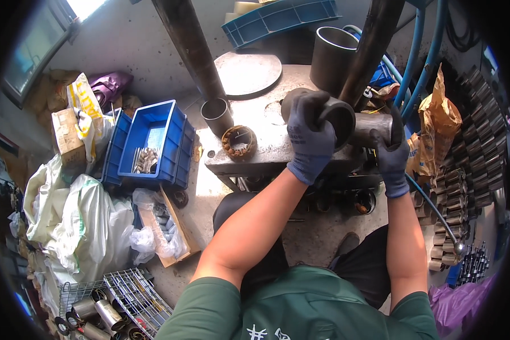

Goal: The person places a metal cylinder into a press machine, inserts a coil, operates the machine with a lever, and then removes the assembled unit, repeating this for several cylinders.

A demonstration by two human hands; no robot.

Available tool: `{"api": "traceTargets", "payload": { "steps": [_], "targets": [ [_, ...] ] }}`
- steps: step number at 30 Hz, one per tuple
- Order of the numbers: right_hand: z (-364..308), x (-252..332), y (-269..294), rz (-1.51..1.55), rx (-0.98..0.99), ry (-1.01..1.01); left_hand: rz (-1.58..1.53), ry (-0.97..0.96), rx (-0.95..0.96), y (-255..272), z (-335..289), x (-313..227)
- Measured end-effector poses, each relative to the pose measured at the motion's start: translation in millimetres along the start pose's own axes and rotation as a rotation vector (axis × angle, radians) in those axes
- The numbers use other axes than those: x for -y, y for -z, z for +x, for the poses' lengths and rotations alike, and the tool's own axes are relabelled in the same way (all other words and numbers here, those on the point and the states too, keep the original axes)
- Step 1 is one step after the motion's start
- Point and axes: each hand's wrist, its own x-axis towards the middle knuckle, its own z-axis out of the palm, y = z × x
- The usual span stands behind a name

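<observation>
While both gloved hands are on the work, I note the left hand [310, 137] wrapped over the rim of a dark steel sleeve [337, 116], fingers curled and pressing on its top edge. The right hand [392, 152] is clamped around a grey metal cylinder [374, 126] that meets the sleeve from the side, thumb up along it. Both pieces sit at the far right of the steel surface [266, 141], just in front of a slanted dark column [371, 45].

To do this step well, I judge the two parts should be kept on one axis — any tilt would bind the fit — with the left palm steadying the sleeve while the right feeds squarely.

Edges and room: the near edge of the surface lies just below the left wrist, and the right hand hangs past its right end, so a slip would send the cylinder floorward. A rusty ring part [239, 141] and a short grey tube [216, 115] stand to the left, well apart — open room there. To the right, a brown paper bag [439, 122] and blue hoses [413, 62] crowd close.
</observation>
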Motion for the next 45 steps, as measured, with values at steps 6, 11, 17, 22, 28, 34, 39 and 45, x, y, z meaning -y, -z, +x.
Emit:
{"api": "traceTargets", "payload": {
  "steps": [6,11,17,22,28,34,39,45],
  "targets": [
    [24.2,29.7,-22.6,-0.683,0.216,0.509,-0.238,0.29,-0.108,17.4,57.4,53.9],
    [27.1,8.7,-29.7,-0.761,0.138,0.462,-0.128,0.37,0.015,62.5,76.7,64.3],
    [31.7,-25.4,-20.6,-0.563,0.13,0.233,0.628,0.196,0.343,134.0,64.1,2.0],
    [16.0,-31.3,-2.2,0.043,0.09,-0.075,1.167,0.077,0.724,164.8,31.1,-4.8],
    [-6.4,14.0,29.1,0.126,0.262,-0.481,1.138,0.122,0.79,164.8,15.9,5.2],
    [-21.8,26.9,41.2,-0.234,0.478,-0.125,-0.178,0.839,0.334,128.5,16.6,-21.5],
    [-25.6,38.1,38.1,-0.355,0.617,0.14,-0.662,1.044,0.27,96.3,-9.6,-26.1],
    [-34.5,48.0,47.9,-0.326,0.768,0.044,-0.895,1.21,0.319,71.4,-44.8,-26.7]
  ]
}}
